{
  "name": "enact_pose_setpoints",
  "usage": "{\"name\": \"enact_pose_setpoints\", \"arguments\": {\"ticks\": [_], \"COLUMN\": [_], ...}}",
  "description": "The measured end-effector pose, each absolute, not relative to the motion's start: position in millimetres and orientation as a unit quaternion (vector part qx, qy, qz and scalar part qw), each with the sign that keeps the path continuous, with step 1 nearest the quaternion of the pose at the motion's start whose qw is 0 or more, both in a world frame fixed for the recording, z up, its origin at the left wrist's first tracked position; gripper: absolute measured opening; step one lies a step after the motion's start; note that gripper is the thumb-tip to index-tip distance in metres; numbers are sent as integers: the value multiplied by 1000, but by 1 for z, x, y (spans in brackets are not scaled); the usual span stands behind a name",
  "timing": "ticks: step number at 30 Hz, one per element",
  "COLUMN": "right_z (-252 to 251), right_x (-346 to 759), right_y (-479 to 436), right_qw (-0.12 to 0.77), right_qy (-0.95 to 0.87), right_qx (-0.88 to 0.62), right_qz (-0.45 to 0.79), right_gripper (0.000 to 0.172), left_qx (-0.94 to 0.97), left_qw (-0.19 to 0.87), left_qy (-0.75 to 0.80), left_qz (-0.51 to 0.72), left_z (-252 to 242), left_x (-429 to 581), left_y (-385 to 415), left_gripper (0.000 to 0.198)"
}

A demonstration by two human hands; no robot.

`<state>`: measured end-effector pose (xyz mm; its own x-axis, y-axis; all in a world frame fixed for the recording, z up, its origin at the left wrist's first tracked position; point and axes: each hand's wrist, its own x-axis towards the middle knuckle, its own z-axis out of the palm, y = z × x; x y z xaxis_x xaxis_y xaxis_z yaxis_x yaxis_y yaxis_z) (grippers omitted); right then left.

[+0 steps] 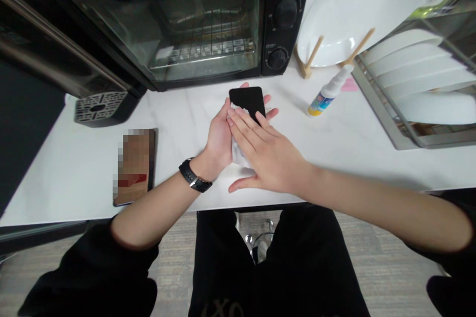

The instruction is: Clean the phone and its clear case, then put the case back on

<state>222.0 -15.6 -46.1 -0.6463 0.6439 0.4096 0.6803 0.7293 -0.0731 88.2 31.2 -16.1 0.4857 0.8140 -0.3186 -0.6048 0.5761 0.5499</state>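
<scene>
A black smartphone (251, 99) rests face up in my left hand (220, 133). The thumb lies along its left side, and fingertips show beyond its far and right edges. My right hand (273, 156) lies over the phone's lower part, with fingers stretched out flat and thumb spread to the side. Beneath those fingers is a crumpled white tissue (241, 155), pressed against the screen and partly covered. The phone's lower end is hidden. To the right, a white spray bottle (325, 96) with a blue and yellow label stands on the counter.
A toaster oven (208, 29) stands behind my hands. A tablet-like dark-edged device (136, 168), partly pixelated, lies near my left forearm. At right are a large white dish (345, 15) on a wooden stand (305, 67) and a rack of white bowls (420, 74). The counter's front edge is close to me.
</scene>
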Motion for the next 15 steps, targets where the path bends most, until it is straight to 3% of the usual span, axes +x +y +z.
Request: {"name": "enact_pose_setpoints", "arguments": {"ticks": [8,15], "right_z": [-42,-47], "right_x": [250,273], "right_y": [-57,-42], "right_qw": [159,177], "right_qy": [-928,-900], "right_qx": [-335,-399], "right_qz": [-34,-28], "right_gripper": [129,118], "left_qx": [210,170], "left_qw": [834,839], "left_qy": [283,274], "left_qz": [425,439], "left_z": [-17,-15], "left_x": [85,88], "left_y": [33,34], "left_gripper": [59,60]}}
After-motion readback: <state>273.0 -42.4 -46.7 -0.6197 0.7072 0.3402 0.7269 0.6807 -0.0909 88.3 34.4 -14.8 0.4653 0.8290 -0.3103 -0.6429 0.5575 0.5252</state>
